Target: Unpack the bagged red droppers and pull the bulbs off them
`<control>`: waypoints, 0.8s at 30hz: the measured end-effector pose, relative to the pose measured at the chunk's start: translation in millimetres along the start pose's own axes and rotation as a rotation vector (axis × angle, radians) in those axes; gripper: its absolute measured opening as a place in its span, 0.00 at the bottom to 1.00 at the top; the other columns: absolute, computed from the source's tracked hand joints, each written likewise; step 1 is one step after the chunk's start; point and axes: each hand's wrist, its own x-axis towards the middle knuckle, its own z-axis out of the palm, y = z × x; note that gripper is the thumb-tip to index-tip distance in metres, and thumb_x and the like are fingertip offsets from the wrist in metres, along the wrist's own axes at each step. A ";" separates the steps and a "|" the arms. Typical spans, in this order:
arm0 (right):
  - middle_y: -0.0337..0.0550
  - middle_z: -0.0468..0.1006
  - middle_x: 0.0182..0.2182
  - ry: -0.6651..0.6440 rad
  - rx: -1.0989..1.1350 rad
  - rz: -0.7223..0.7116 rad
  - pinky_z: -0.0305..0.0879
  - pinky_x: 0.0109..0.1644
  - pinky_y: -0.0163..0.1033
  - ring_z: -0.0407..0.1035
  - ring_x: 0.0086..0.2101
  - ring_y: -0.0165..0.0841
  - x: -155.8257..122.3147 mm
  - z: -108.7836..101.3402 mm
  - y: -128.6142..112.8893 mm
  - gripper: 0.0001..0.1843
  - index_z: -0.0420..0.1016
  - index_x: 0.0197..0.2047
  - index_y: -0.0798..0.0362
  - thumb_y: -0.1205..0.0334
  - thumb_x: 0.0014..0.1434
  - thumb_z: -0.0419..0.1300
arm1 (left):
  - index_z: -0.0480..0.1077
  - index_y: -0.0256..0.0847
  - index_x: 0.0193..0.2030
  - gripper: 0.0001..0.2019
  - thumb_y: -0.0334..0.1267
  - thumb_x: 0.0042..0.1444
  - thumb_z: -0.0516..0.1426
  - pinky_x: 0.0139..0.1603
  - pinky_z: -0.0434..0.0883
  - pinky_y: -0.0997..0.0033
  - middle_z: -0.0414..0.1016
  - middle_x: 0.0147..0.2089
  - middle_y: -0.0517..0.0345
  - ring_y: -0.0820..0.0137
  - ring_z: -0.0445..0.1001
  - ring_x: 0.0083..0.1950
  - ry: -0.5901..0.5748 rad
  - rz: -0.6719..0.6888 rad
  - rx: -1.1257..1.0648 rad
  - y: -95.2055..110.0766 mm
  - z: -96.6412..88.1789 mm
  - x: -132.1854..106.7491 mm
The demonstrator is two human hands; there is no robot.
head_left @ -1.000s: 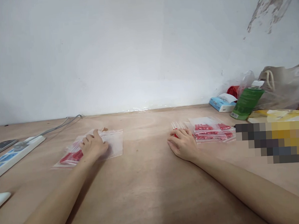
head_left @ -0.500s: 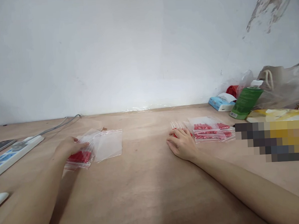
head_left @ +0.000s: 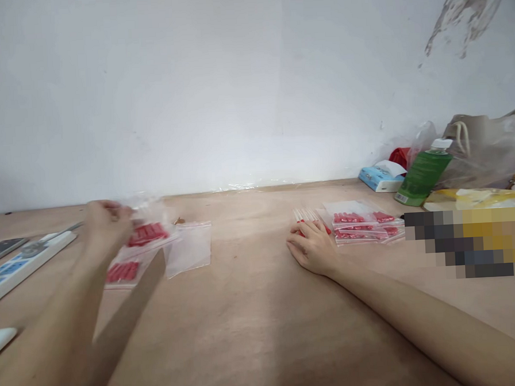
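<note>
My left hand [head_left: 106, 224] is raised above the table, closed on the edge of a small clear zip bag with red pieces [head_left: 147, 233]; the hand is blurred by motion. Below it another bag with red pieces [head_left: 123, 272] lies flat on the wooden table [head_left: 255, 320], and an empty clear bag [head_left: 190, 248] lies just to its right. My right hand [head_left: 312, 248] rests flat on the table, fingers stretched out, its tips touching a bunch of red-tipped sticks [head_left: 307, 216]. Right beside that hand sits a pile of filled bags [head_left: 365, 226].
A white power strip [head_left: 23, 263] with a grey cable and a dark phone [head_left: 1, 249] lie at the left. At the back right stand a green bottle [head_left: 424, 175], a blue box [head_left: 380, 178], plastic bags [head_left: 488, 146] and a yellow package [head_left: 477, 197]. A white wall rises behind.
My left hand went from pressing on the bags to gripping one filled bag and lifting it up off the table. The right hand has stayed where it was.
</note>
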 end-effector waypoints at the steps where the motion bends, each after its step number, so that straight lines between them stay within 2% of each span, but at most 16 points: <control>1: 0.42 0.72 0.33 -0.003 0.013 -0.002 0.51 0.42 0.42 0.63 0.34 0.32 0.0 -1.0 -1.2 0.07 0.72 0.30 0.52 0.66 0.56 0.53 | 0.50 0.33 0.55 0.21 0.35 0.56 0.51 0.40 0.68 0.67 0.68 0.47 0.47 0.70 0.70 0.40 -0.091 -0.002 -0.129 6.6 13.6 -14.2; 4: 0.43 0.72 0.34 -0.040 0.103 -0.019 0.52 0.42 0.41 0.63 0.36 0.33 -0.8 -5.9 -9.3 0.08 0.71 0.39 0.52 0.63 0.54 0.55 | 0.49 0.34 0.56 0.25 0.32 0.53 0.54 0.32 0.70 0.73 0.72 0.37 0.53 0.74 0.72 0.30 -0.305 -0.016 -0.284 16.0 61.0 -62.1; 6: 0.46 0.72 0.39 -0.069 0.179 -0.064 0.53 0.42 0.41 0.63 0.38 0.34 -1.4 -9.1 -18.0 0.19 0.67 0.48 0.54 0.59 0.52 0.57 | 0.51 0.35 0.56 0.25 0.32 0.52 0.55 0.29 0.70 0.73 0.72 0.31 0.56 0.74 0.72 0.27 -0.440 -0.024 -0.354 15.1 88.4 -92.4; 8: 0.48 0.71 0.42 -0.077 0.226 -0.151 0.53 0.43 0.41 0.63 0.39 0.34 -1.3 -9.7 -26.8 0.24 0.63 0.52 0.55 0.58 0.52 0.58 | 0.46 0.40 0.58 0.28 0.30 0.52 0.54 0.30 0.71 0.72 0.70 0.31 0.58 0.73 0.72 0.27 -0.615 -0.103 -0.572 11.6 107.5 -115.6; 10: 0.46 0.71 0.40 -0.060 0.221 -0.247 0.53 0.41 0.39 0.63 0.37 0.32 -0.1 -7.0 -33.3 0.19 0.65 0.50 0.53 0.63 0.54 0.55 | 0.49 0.41 0.55 0.24 0.30 0.53 0.52 0.32 0.72 0.69 0.70 0.34 0.57 0.73 0.72 0.29 -0.678 -0.148 -0.675 7.5 118.7 -129.0; 12: 0.42 0.72 0.36 -0.038 0.181 -0.304 0.52 0.39 0.38 0.63 0.34 0.29 1.8 -2.1 -36.1 0.11 0.71 0.41 0.51 0.67 0.56 0.52 | 0.53 0.40 0.52 0.20 0.32 0.53 0.52 0.36 0.72 0.66 0.69 0.38 0.54 0.71 0.73 0.34 -0.698 -0.107 -0.655 3.7 123.6 -133.9; 14: 0.41 0.73 0.31 -0.026 0.149 -0.305 0.50 0.38 0.38 0.61 0.31 0.28 3.6 2.5 -35.5 0.10 0.72 0.33 0.52 0.68 0.57 0.50 | 0.58 0.38 0.50 0.18 0.35 0.51 0.54 0.43 0.70 0.62 0.68 0.43 0.50 0.66 0.72 0.42 -0.638 0.054 -0.533 0.7 122.8 -134.7; 17: 0.40 0.72 0.27 -0.038 0.137 -0.265 0.49 0.39 0.39 0.61 0.30 0.28 4.7 5.2 -31.9 0.10 0.73 0.31 0.52 0.68 0.58 0.51 | 0.64 0.41 0.48 0.18 0.39 0.50 0.57 0.57 0.60 0.58 0.61 0.54 0.48 0.61 0.61 0.57 -0.459 0.475 -0.331 -1.6 112.9 -138.4; 18: 0.40 0.72 0.26 -0.042 0.134 -0.253 0.49 0.40 0.40 0.61 0.30 0.28 4.7 5.0 -30.8 0.10 0.73 0.32 0.52 0.68 0.58 0.51 | 0.66 0.43 0.47 0.16 0.40 0.50 0.57 0.58 0.58 0.59 0.60 0.56 0.50 0.61 0.59 0.59 -0.458 0.619 -0.294 -1.6 108.5 -141.3; 21: 0.40 0.71 0.26 -0.045 0.123 -0.249 0.49 0.41 0.40 0.61 0.30 0.28 4.2 3.4 -29.4 0.09 0.73 0.33 0.52 0.68 0.58 0.51 | 0.69 0.44 0.45 0.15 0.41 0.49 0.59 0.57 0.61 0.63 0.66 0.53 0.52 0.63 0.64 0.56 -0.651 0.939 -0.283 -0.9 99.2 -152.4; 22: 0.39 0.71 0.26 -0.043 0.125 -0.256 0.49 0.41 0.40 0.61 0.29 0.28 4.1 3.0 -29.6 0.09 0.73 0.34 0.52 0.68 0.58 0.51 | 0.70 0.43 0.45 0.15 0.41 0.50 0.58 0.56 0.63 0.64 0.68 0.51 0.52 0.64 0.66 0.54 -0.702 1.001 -0.293 -0.6 98.4 -155.8; 24: 0.39 0.71 0.25 -0.036 0.139 -0.273 0.49 0.41 0.40 0.61 0.29 0.28 4.1 2.5 -30.5 0.09 0.72 0.34 0.53 0.67 0.58 0.51 | 0.71 0.43 0.45 0.12 0.39 0.53 0.55 0.55 0.64 0.64 0.71 0.50 0.52 0.65 0.67 0.52 -0.718 1.050 -0.304 -0.2 100.0 -160.1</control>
